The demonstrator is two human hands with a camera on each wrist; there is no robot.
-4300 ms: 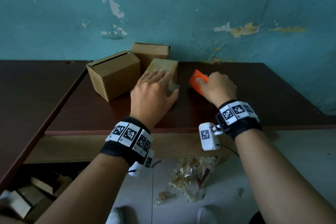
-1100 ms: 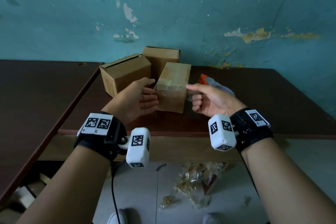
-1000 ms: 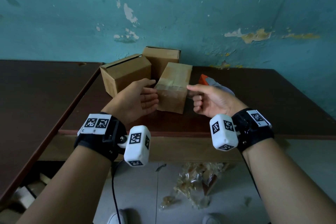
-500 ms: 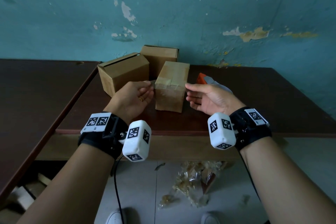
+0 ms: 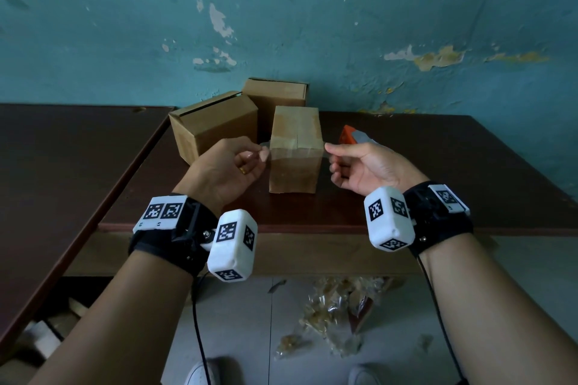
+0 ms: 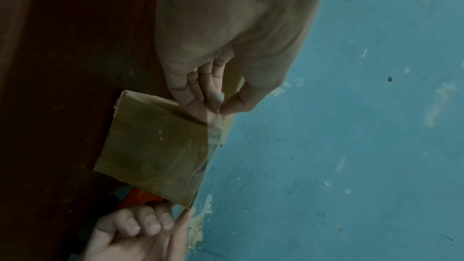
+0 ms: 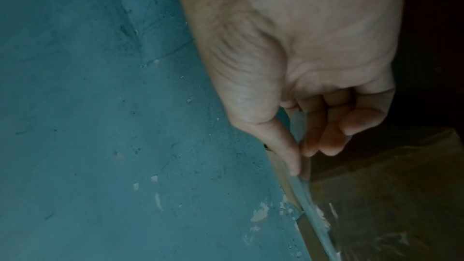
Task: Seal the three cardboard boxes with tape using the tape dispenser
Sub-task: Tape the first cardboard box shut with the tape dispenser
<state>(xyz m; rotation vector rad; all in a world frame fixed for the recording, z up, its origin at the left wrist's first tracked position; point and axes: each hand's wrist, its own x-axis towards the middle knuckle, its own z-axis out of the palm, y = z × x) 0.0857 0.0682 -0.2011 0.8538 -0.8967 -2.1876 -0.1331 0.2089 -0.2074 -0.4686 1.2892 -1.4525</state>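
The nearest cardboard box stands upright mid-table, with a clear tape strip stretched across its front just under the top edge. My left hand pinches the strip's left end beside the box. My right hand pinches the right end. The left wrist view shows the box and that thumb-and-finger pinch of the left hand. In the right wrist view the right hand holds the tape. The orange tape dispenser lies behind my right hand. Two more boxes stand behind, by the wall.
The dark brown table ends at a front edge near my wrists, and a second tabletop adjoins it on the left. The teal wall backs the table. Crumpled plastic wrap litters the floor below.
The near box was tilted between my hands a second ago and now stands flat. Both hands have come off its sides, and their fingers now pinch the tape ends.
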